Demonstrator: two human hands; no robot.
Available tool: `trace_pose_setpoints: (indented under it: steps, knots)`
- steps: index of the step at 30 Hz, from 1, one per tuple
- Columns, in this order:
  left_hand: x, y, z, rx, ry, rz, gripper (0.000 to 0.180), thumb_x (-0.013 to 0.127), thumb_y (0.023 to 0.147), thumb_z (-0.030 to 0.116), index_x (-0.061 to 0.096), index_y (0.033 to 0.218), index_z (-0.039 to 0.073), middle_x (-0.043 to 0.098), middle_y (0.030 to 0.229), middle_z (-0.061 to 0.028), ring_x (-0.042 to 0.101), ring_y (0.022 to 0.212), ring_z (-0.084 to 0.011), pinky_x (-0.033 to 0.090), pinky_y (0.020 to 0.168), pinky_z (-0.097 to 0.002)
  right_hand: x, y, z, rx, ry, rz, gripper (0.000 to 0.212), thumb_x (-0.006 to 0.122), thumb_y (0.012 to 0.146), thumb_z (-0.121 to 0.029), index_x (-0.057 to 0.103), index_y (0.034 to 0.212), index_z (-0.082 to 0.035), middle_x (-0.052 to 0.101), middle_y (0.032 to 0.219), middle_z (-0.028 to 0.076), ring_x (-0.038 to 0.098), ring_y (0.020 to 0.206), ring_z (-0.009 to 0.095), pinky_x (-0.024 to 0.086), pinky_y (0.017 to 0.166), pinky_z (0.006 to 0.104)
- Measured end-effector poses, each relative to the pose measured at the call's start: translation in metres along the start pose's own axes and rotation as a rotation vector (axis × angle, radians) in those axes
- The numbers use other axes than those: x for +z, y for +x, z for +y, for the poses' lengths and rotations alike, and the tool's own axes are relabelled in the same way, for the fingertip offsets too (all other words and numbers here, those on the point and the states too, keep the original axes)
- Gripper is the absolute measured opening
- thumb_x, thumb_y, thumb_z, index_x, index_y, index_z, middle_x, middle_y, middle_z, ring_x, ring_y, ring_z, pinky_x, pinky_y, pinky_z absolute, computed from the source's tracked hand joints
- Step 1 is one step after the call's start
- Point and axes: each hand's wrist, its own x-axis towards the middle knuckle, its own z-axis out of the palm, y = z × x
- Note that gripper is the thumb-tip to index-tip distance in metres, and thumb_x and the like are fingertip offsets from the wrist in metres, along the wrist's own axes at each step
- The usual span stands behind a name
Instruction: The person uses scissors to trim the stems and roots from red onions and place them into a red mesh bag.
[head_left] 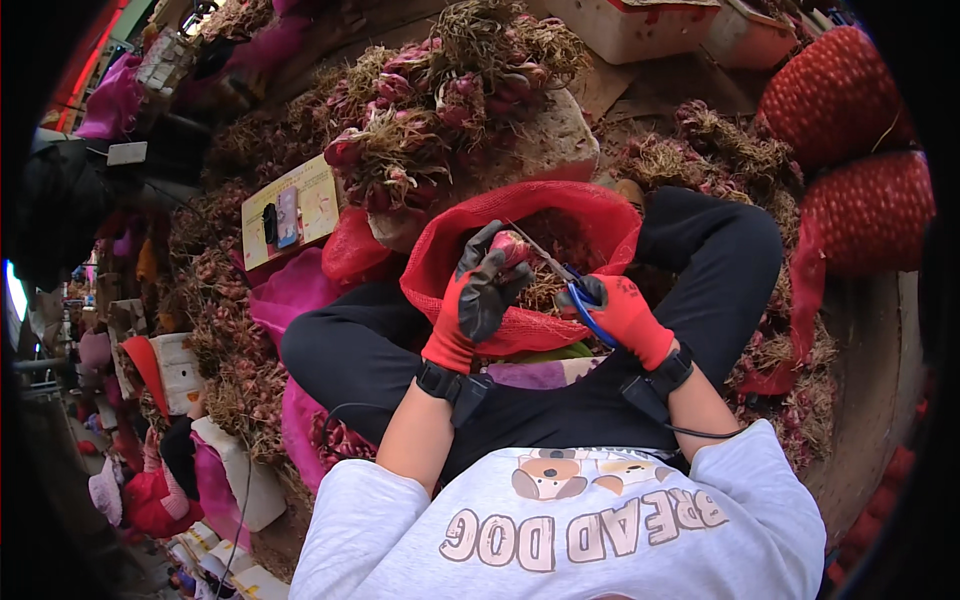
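My left hand (484, 290), in a red glove with a dark coated palm, has its fingers closed round a reddish-purple shallot (512, 248). Blue-handled scissors (592, 320) are gripped in my gloved right hand (628, 312). Their blades point up and left and reach close beside the shallot; I cannot tell whether they touch it. Both hands are over the mouth of a red mesh bag (430, 262) between my bent legs. Dry roots and trimmings (545, 292) lie inside it, partly hidden by my hands.
Bunched shallots with dry roots (450, 95) are heaped on a pale foam block (555, 145) beyond the bag. A phone (287, 217) lies on a cardboard box (315, 190) to the left. Full red mesh sacks (835, 100) stand far right. More shallots (215, 330) cover the floor leftward.
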Motion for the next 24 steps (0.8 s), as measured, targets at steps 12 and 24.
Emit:
trace_pose_setpoints:
  steps: [12,24]
  knots:
    - [0.003,0.001,0.006,0.229,0.317,-0.080,0.046,0.053,0.092,0.004,0.039,0.136,0.009,0.049,0.123,-0.0055,0.052,0.110,-0.0147,0.047,0.095,-0.0313,-0.011,-0.004,-0.016,-0.128,-0.413,0.134,0.035,0.067,0.079,-0.042,0.060,0.089,-0.010,0.062,0.076,0.011,0.062,0.071,0.030,0.047,0.061,0.0390]
    - [0.005,0.001,0.007,0.031,-0.195,-0.088,0.041,0.048,0.097,0.028,0.041,0.133,0.009,0.056,0.109,-0.0062,0.057,0.089,-0.0155,0.050,0.086,-0.0321,-0.007,-0.004,-0.005,-0.082,-0.069,0.118,0.034,0.069,0.078,-0.039,0.060,0.087,-0.007,0.062,0.077,0.013,0.062,0.074,0.033,0.047,0.064,0.0402]
